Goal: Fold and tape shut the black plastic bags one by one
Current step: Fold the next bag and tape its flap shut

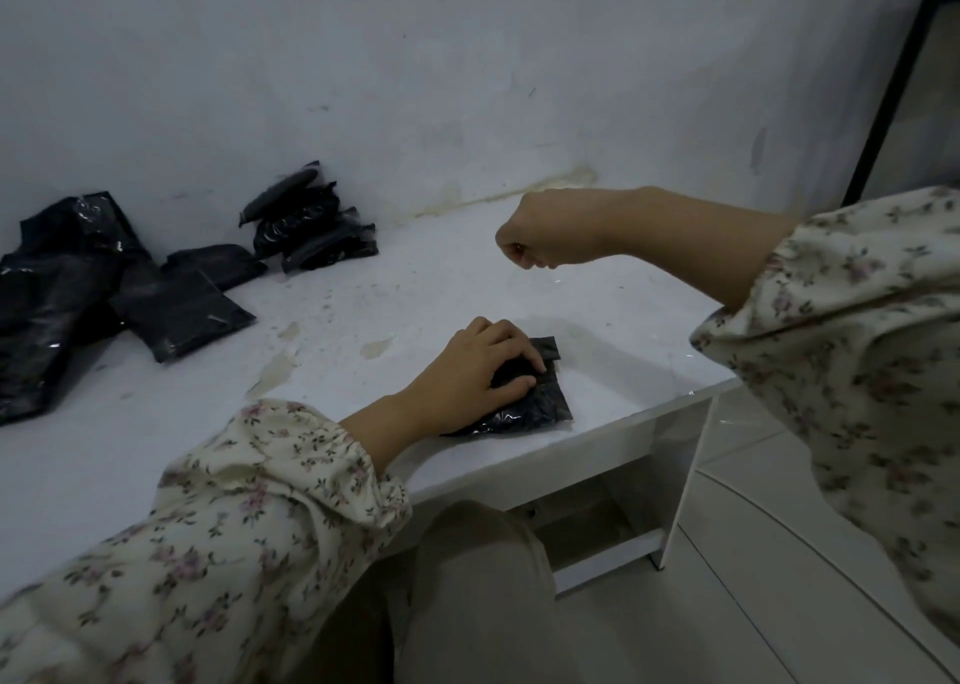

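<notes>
Bench (467, 278): white top, stained and chipped in spots, set against a white wall (467, 60).

Loose black bags (78, 288): a sprawling heap at the far left of the bench. They lie flat and overlap, with long axes in mixed directions.

Taped bundles (311, 221): a small stack of black packets against the wall, just right of the heap.

Folded bag (540, 397): lies flat near the front edge of the bench, well apart from both groups. The visible outline is wider left to right than front to back. Its far right corner points toward the wall. The left part is hidden under the hand, so the full long axis cannot be read.

Left hand (478, 366): palm down on the folded bag. The fingers are bent over a raised lump of it and the thumb presses on the plastic.

Right hand (540, 236): raised above the bench, beyond the folded bag. The fingers are curled in, thumb against forefinger. Cannot tell whether anything is pinched.
</notes>
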`<action>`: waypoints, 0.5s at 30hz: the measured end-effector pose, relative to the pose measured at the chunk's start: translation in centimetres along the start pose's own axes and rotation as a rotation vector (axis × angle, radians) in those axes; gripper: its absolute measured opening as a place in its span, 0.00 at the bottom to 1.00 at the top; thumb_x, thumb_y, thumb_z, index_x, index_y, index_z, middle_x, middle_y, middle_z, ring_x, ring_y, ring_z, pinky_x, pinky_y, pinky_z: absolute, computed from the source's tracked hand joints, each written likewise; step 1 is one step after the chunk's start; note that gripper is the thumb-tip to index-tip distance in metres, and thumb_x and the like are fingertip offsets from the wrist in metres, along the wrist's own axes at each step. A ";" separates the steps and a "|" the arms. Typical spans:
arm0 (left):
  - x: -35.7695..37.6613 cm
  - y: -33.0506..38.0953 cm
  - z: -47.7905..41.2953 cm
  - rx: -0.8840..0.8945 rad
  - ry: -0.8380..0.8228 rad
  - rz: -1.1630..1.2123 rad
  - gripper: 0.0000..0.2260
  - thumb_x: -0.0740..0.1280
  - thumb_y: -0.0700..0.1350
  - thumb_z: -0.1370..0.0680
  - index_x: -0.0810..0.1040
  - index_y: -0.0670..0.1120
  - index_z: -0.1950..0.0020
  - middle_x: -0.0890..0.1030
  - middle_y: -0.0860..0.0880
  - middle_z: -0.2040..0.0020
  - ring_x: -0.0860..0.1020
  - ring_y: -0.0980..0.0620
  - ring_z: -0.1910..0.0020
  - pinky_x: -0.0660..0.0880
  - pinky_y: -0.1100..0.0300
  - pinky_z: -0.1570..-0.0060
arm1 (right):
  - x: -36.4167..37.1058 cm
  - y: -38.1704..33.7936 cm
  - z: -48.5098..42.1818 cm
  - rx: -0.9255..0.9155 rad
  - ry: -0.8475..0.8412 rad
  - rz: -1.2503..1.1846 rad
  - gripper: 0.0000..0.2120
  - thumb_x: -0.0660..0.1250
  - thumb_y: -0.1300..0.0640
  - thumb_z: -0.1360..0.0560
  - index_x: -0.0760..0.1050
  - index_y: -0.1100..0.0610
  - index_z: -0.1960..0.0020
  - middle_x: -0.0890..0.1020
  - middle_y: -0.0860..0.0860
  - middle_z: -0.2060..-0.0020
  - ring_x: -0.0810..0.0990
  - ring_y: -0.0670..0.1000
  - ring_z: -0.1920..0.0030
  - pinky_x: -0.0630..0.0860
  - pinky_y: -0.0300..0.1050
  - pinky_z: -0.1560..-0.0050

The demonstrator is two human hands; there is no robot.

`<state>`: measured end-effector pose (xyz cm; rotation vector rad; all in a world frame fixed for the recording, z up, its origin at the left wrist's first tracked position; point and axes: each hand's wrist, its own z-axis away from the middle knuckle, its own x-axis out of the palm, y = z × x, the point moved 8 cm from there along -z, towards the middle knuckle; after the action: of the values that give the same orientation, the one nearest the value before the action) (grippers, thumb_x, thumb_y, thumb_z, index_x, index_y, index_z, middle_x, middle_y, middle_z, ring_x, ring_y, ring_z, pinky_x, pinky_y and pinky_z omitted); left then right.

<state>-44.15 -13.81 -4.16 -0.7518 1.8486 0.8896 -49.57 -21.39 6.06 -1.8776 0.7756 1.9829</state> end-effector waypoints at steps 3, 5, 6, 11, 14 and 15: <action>0.2 -0.4 -0.4 -0.005 0.002 0.019 0.08 0.66 0.47 0.21 0.79 0.51 0.43 0.74 0.55 0.44 0.67 0.55 0.46 0.66 0.57 0.42 | -0.1 0.8 -0.5 0.004 0.001 -0.008 0.11 0.57 0.72 0.28 0.72 0.59 0.57 0.71 0.47 0.67 0.77 0.53 0.63 0.69 0.42 0.64; 0.3 -0.8 -0.6 -0.005 -0.006 0.025 0.08 0.65 0.48 0.21 0.79 0.52 0.43 0.72 0.57 0.44 0.66 0.55 0.46 0.65 0.58 0.41 | 0.0 1.3 -0.8 0.003 0.003 -0.018 0.11 0.57 0.72 0.28 0.72 0.59 0.57 0.72 0.47 0.67 0.78 0.52 0.63 0.69 0.41 0.65; 0.4 -0.9 -0.7 -0.002 -0.009 0.026 0.08 0.65 0.48 0.21 0.79 0.52 0.43 0.72 0.58 0.44 0.66 0.56 0.46 0.65 0.58 0.41 | 0.0 1.6 -1.0 0.004 0.008 -0.024 0.11 0.56 0.72 0.27 0.72 0.59 0.58 0.72 0.47 0.67 0.77 0.51 0.64 0.69 0.40 0.65; 0.5 -1.7 -1.4 -0.007 -0.019 0.030 0.13 0.60 0.55 0.22 0.79 0.53 0.43 0.71 0.60 0.45 0.67 0.56 0.45 0.65 0.60 0.41 | 0.5 3.2 -2.3 0.033 0.012 -0.040 0.11 0.57 0.72 0.27 0.71 0.59 0.59 0.72 0.48 0.67 0.76 0.50 0.65 0.71 0.39 0.65; 0.4 -2.2 -1.8 -0.012 -0.015 0.050 0.11 0.62 0.52 0.22 0.79 0.53 0.43 0.74 0.57 0.44 0.67 0.55 0.45 0.65 0.59 0.41 | 0.2 4.6 -3.5 0.071 0.039 -0.045 0.11 0.57 0.73 0.27 0.71 0.58 0.59 0.72 0.48 0.67 0.78 0.51 0.63 0.69 0.37 0.67; 0.4 -2.3 -1.9 -0.012 -0.012 0.052 0.10 0.63 0.51 0.22 0.79 0.53 0.44 0.74 0.57 0.44 0.68 0.54 0.45 0.65 0.59 0.41 | 0.0 4.8 -3.9 0.070 0.035 -0.047 0.12 0.56 0.73 0.28 0.71 0.58 0.59 0.72 0.48 0.67 0.79 0.52 0.63 0.69 0.38 0.67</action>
<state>-43.38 -16.72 -4.48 -0.7070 1.8613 0.9374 -49.05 -27.51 6.91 -1.8778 0.7931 1.8744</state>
